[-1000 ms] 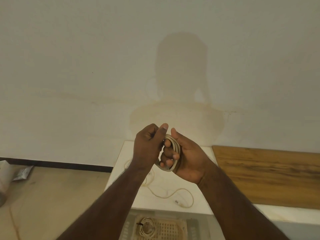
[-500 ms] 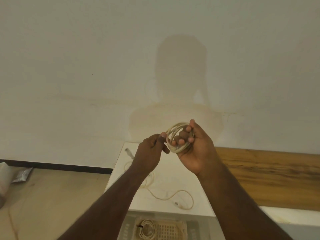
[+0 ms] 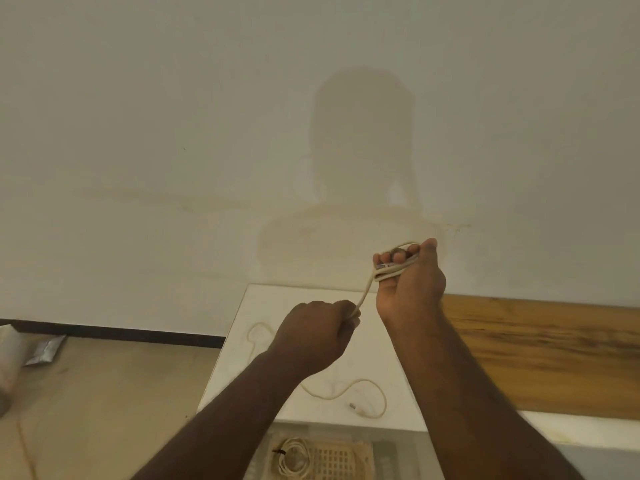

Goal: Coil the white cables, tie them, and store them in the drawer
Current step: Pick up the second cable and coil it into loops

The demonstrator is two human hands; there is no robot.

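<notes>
My right hand [image 3: 410,280] is raised in front of the wall and grips a small coil of white cable [image 3: 389,270] wound round its fingers. One strand runs taut from the coil down to my left hand [image 3: 317,336], whose fist holds the strand's end. Another white cable [image 3: 346,393] lies loose on the white cabinet top [image 3: 391,386], its plug near the front edge. In the open drawer [image 3: 381,459] below lies a coiled white cable [image 3: 294,457] tied with a dark band.
A wooden board [image 3: 540,355] lies on the surface to the right of the cabinet top. On the floor at the left are a crumpled foil packet [image 3: 46,349] and a pale object at the frame's edge. A plain wall stands behind.
My right hand has risen and moved right with the coil. My left hand has dropped away from the coil and pulled one strand out taut between the hands.
</notes>
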